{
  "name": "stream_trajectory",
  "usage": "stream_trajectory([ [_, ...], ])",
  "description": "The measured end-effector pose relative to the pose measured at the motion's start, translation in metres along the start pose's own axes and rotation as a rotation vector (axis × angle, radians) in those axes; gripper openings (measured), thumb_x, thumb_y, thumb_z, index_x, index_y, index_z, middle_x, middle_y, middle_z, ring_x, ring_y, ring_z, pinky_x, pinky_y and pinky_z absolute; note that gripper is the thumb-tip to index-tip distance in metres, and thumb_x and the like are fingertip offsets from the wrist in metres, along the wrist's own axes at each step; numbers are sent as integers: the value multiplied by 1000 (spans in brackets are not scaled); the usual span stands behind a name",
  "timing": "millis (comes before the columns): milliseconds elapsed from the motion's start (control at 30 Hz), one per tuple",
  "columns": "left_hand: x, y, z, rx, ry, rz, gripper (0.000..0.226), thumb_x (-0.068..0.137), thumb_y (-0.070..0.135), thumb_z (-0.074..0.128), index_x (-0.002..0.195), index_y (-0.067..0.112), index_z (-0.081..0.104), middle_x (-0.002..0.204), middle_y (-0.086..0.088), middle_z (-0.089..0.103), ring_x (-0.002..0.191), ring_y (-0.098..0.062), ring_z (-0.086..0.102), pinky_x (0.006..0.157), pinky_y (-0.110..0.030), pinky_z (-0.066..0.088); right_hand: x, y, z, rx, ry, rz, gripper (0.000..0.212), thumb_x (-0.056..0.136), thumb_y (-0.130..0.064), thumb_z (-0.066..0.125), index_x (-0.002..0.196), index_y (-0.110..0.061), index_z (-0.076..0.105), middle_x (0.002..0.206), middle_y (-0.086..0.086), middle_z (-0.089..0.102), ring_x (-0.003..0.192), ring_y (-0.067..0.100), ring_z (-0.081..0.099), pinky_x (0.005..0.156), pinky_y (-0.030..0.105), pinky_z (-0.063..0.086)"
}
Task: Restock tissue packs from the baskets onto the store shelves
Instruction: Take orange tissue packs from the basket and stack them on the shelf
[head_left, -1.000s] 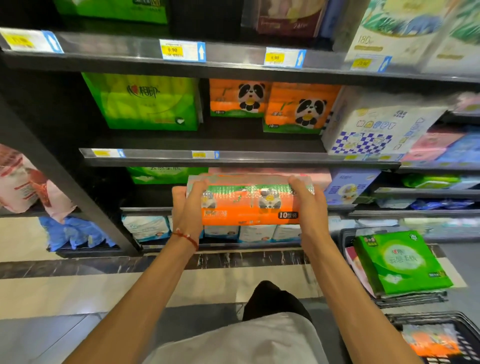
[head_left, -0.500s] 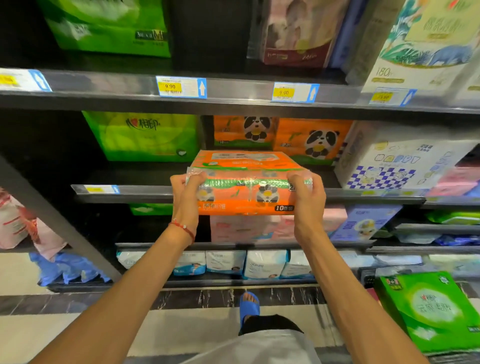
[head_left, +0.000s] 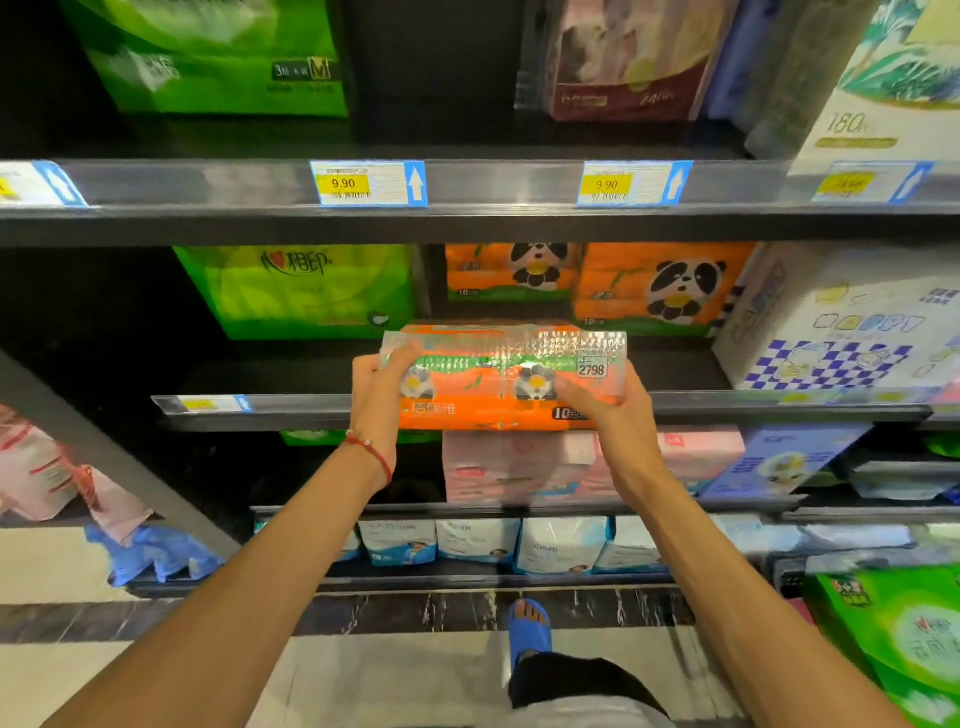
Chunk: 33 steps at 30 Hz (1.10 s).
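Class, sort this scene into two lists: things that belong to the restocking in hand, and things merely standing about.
In the job: orange panda pack, gripped by left hand and right hand; matching panda packs on the shelf behind it.
Just there: price tags; pink packs below; checkered white pack; blue sandal.

Dark shelf (head_left: 270, 374) has a green pack (head_left: 296, 291) at left. Two orange panda packs (head_left: 660, 291) next, then a checkered white pack (head_left: 831, 322).

Shop: stocked shelves (head_left: 467, 223), price tags (head_left: 369, 183), packaged tissue goods (head_left: 291, 291).
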<state>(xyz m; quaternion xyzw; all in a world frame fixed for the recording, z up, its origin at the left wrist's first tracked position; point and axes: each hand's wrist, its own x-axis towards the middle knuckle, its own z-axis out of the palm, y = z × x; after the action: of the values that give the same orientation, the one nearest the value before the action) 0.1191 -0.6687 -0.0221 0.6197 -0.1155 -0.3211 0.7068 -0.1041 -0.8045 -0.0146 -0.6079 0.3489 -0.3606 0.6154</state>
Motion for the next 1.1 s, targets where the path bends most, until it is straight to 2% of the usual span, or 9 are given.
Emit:
stream_trajectory([
  [167,-23,17,1,119,-126,69,92,52,60,92,127,24,52,127,-7,69,121,-26,65,111,-53,46,-3,-5,9,-60,83,-75,66,76,-56,90,133,-33,64,127,-4,73,118,16,70,106,51,56],
  [267,-12,18,-7,232,-184,117,95,45,38,94,127,23,52,125,-7,69,116,-22,67,105,-49,52,-5,-5,17,-73,148,-98,87,72,-64,88,143,-29,52,130,-9,68,119,12,68,106,46,57],
  [367,-1,26,-3,262,-171,174,79,60,33,95,130,20,60,120,-3,73,110,-17,70,99,-38,56,2,-13,18,-61,171,-99,87,77,-44,93,138,-22,36,131,-4,57,119,13,64,106,37,55],
  [533,8,37,14,217,-122,256,41,84,30,82,122,25,68,111,9,74,96,4,68,75,-7,48,19,-29,14,-181,37,-139,81,80,-3,89,131,-18,28,125,-6,50,109,8,64,87,15,57],
  [667,17,49,23,206,-121,294,27,81,33,83,104,33,70,101,16,75,87,10,68,77,-9,47,34,-32,15,-222,22,-204,86,79,-4,91,134,-22,28,136,2,51,123,16,63,103,30,58],
  [800,26,37,16,288,-170,337,71,70,27,90,132,28,56,116,16,67,103,5,63,74,-3,48,41,-24,21,-197,82,-241,85,83,-17,91,143,-27,32,137,-6,56,125,16,64,107,45,57],
  [900,36,21,10,374,-147,351,98,59,34,94,144,27,46,129,12,61,116,-3,58,95,-19,47,49,-17,24,-184,123,-270,86,84,-28,90,148,-34,34,141,-11,56,128,12,62,110,46,55],
  [1000,44,10,15,356,-91,315,87,69,34,92,142,29,46,129,12,57,121,-10,51,102,-32,42,56,-8,26,-166,106,-248,80,80,-47,87,142,-44,36,140,-14,57,127,5,61,113,43,53],
  [1100,52,2,25,325,-73,286,68,77,33,88,130,30,47,117,15,56,119,-11,49,101,-31,39,67,6,31,-143,91,-214,92,76,-65,85,149,-42,34,145,-10,56,132,9,60,115,49,51],
])
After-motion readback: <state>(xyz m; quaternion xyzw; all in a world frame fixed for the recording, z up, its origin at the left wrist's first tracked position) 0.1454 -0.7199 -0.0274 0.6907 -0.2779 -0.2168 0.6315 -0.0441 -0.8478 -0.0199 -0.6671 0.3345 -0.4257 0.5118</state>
